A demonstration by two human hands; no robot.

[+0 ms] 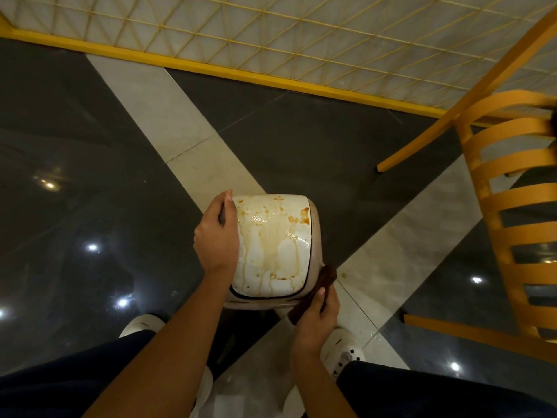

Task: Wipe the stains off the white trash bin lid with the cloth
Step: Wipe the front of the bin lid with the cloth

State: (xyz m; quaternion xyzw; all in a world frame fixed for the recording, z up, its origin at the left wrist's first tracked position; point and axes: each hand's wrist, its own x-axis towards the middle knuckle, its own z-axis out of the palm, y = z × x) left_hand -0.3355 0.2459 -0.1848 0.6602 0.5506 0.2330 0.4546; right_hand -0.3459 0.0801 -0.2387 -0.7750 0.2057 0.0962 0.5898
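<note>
The white trash bin lid sits on its bin on the floor between the person's white shoes, streaked with brown and amber stains. The left hand clasps the lid's left edge, thumb lying along the far corner. The right hand grips a dark brown cloth, whose free end touches the bin's near right corner. A yellow slatted chair stands to the right, just beside a yellow mesh panel.
</note>
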